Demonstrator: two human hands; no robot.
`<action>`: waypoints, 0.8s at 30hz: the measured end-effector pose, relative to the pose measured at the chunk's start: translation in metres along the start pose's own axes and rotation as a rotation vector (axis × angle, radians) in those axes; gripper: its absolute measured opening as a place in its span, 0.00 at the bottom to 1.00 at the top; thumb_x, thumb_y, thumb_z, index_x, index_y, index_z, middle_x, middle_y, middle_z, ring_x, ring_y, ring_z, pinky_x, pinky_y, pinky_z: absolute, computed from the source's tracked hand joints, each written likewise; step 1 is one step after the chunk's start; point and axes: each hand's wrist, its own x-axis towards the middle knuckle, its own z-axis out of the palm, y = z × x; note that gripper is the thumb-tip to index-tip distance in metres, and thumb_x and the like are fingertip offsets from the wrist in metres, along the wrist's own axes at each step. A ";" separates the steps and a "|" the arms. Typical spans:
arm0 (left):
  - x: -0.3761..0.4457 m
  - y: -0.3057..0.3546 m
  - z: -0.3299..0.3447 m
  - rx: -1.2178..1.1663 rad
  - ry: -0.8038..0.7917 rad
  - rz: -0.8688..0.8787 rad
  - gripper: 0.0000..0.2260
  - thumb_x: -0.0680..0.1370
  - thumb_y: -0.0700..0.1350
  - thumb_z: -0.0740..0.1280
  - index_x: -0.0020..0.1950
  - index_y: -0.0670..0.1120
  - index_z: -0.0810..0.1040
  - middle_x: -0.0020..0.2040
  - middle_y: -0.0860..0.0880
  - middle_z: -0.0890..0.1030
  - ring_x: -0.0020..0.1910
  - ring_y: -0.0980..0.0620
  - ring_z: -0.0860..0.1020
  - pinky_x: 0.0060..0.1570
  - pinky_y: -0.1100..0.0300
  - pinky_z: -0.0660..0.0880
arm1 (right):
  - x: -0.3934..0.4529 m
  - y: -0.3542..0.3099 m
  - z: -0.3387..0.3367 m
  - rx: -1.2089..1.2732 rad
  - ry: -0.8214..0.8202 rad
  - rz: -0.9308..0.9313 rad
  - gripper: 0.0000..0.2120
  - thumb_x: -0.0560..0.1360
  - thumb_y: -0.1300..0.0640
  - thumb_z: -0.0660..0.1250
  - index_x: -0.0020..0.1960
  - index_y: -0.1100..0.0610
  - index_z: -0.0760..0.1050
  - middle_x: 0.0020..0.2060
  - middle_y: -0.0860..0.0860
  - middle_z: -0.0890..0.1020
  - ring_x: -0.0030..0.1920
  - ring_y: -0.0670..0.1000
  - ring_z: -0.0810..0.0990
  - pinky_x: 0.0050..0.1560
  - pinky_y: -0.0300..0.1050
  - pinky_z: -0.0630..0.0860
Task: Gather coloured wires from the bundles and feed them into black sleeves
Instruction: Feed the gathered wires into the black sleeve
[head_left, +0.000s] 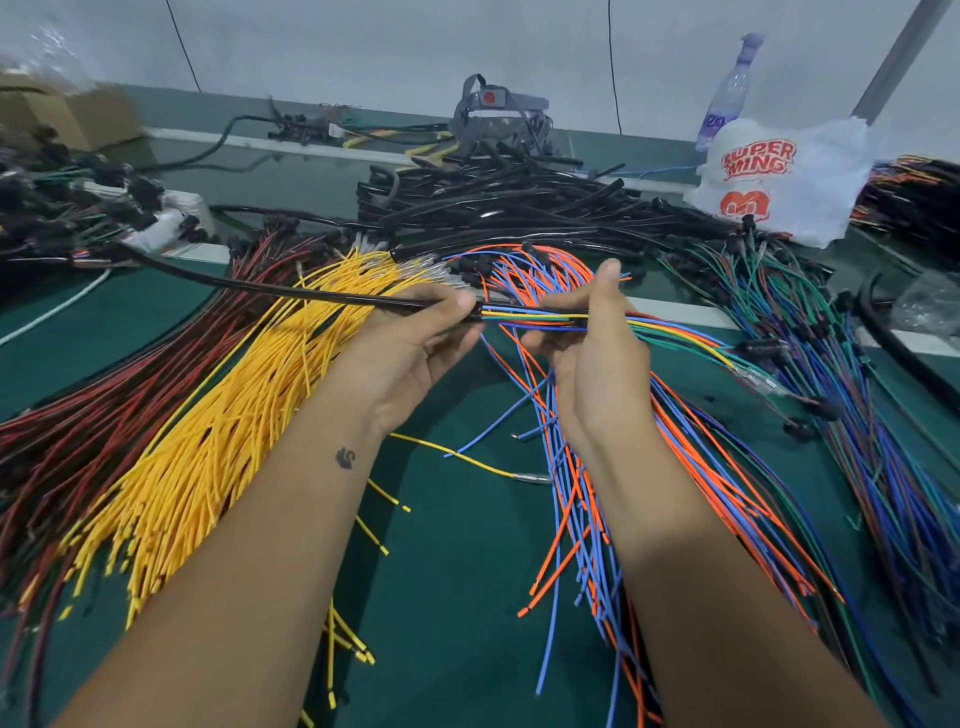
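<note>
1. Left hand (415, 338) fingers pinching the end of a black sleeve (291, 292).
2. Right hand (597, 332) fingers gripping a gathered wire bunch (535, 315), entering the sleeve mouth.
3. Below on green table (457, 545): yellow bundle (218, 415), orange-blue bundle (582, 519).

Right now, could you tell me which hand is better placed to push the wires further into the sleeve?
The right hand: it grips the wire group beside the black sleeve mouth, which the left hand steadies.

Mixed coloured wires (535, 315) entering horizontal black sleeve (291, 292) end
</note>
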 end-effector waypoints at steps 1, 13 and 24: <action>0.000 -0.001 0.001 0.004 -0.014 0.005 0.08 0.75 0.35 0.67 0.38 0.45 0.75 0.35 0.50 0.82 0.33 0.56 0.81 0.35 0.68 0.78 | 0.000 0.001 0.000 -0.012 0.001 -0.001 0.17 0.82 0.48 0.56 0.38 0.55 0.72 0.23 0.43 0.78 0.25 0.41 0.76 0.31 0.36 0.76; -0.004 -0.010 0.014 -0.050 -0.007 -0.134 0.04 0.69 0.43 0.72 0.34 0.47 0.84 0.36 0.50 0.81 0.33 0.56 0.79 0.31 0.70 0.76 | 0.005 0.009 -0.002 -0.104 -0.029 0.024 0.18 0.81 0.50 0.60 0.35 0.55 0.66 0.17 0.41 0.67 0.18 0.40 0.64 0.22 0.31 0.62; -0.004 -0.006 0.006 0.093 0.010 -0.019 0.02 0.74 0.37 0.69 0.42 0.42 0.80 0.35 0.48 0.83 0.32 0.54 0.82 0.33 0.68 0.77 | 0.007 0.020 0.002 -0.036 -0.070 -0.068 0.21 0.79 0.47 0.64 0.27 0.45 0.71 0.22 0.43 0.70 0.24 0.43 0.67 0.28 0.35 0.66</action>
